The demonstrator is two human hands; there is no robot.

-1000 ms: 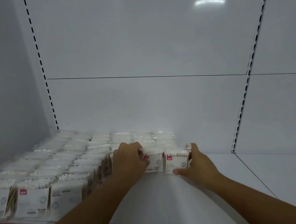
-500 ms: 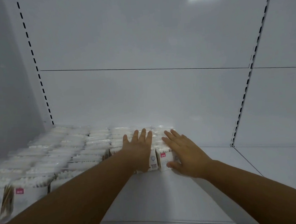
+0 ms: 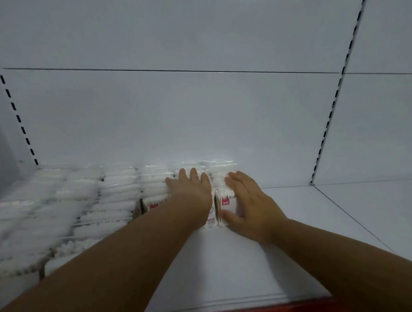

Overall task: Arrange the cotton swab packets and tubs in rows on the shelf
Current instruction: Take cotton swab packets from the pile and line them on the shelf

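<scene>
Both hands are flat with fingers straight, and they grip nothing; they only press. My left hand point(image 3: 190, 190) lies on top of one row of cotton swab packets point(image 3: 120, 194). My right hand point(image 3: 248, 201) lies on the last row just beside it, with the thumb against the face of the front packet point(image 3: 226, 204), the one with a small red label. The two hands are near each other but do not touch. The packets stand in rows on the left part of the shelf point(image 3: 230, 262), running from the back wall point(image 3: 198, 120) toward the front. The rows on the far left are too blurry to count. The white shelf floor goes on to the right of my hands, and a red strip point(image 3: 258, 310) runs along its front edge. I see no tubs. I think I am at the step of pushing the two rows on the right end back and snug, so they line up with the rest. Next I think I need to lift both hands off gently so nothing tips. Then I should fetch more packets and start a row to the right of the last one.
</scene>
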